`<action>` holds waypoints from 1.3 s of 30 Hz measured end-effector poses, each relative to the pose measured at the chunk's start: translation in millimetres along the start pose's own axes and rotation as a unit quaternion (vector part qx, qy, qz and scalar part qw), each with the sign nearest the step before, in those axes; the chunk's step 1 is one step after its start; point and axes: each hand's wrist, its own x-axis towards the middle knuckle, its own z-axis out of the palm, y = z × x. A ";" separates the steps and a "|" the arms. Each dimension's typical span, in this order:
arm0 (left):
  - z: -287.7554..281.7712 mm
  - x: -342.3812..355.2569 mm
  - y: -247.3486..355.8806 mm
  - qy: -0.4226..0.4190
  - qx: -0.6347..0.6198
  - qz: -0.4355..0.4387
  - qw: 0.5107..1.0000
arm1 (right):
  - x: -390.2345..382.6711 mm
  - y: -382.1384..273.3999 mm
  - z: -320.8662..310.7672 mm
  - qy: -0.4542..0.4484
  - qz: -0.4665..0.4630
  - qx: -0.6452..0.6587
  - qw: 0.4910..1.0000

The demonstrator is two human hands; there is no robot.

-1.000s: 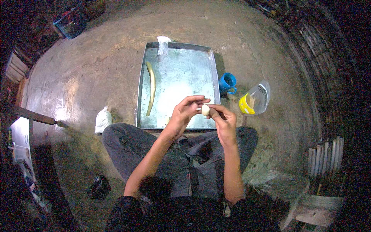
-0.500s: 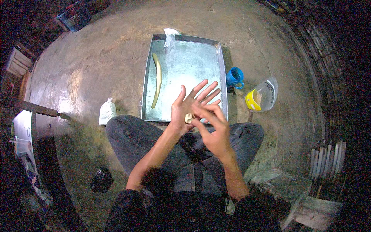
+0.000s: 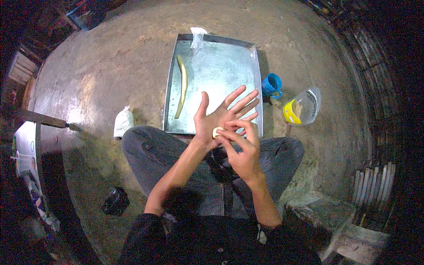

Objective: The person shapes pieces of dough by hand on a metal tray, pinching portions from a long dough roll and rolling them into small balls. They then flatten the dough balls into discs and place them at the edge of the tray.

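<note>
Above the tray's near edge, my left hand (image 3: 211,124) is held palm up with its fingers spread. A small pale lump of dough (image 3: 217,132) rests on the heel of that palm. From the right, my right hand (image 3: 244,150) reaches over and has its thumb and fingertips closed on the lump, hiding part of it. In the metal tray (image 3: 229,53), along its left side, lies a long, slightly curved pale-yellow rope of dough (image 3: 183,86). The right hand's other fingers are bent.
Right of the tray stand a blue mug (image 3: 272,85) and a clear and yellow plastic bag (image 3: 302,108) with something beige inside. A white plastic bag (image 3: 124,122) sits by my left knee, a black bag (image 3: 115,201) on the floor. Clear plastic (image 3: 197,39) hangs over the tray's far rim.
My right thumb and fingertips have closed in on the dough lump on my left palm. The left fingers have spread a little wider. The view has shifted slightly.
</note>
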 end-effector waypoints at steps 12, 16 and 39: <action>-0.5 0.1 -3.0 0.029 -0.002 0.020 0.999 | -3.5 -1.0 3.4 0.007 0.033 0.036 0.999; -2.0 0.1 -3.1 0.013 0.003 0.016 1.000 | -6.9 7.9 5.5 0.007 -0.013 0.015 1.000; -3.4 -2.2 -3.7 0.005 0.028 0.009 1.000 | -9.8 4.9 7.0 0.037 0.020 0.062 0.997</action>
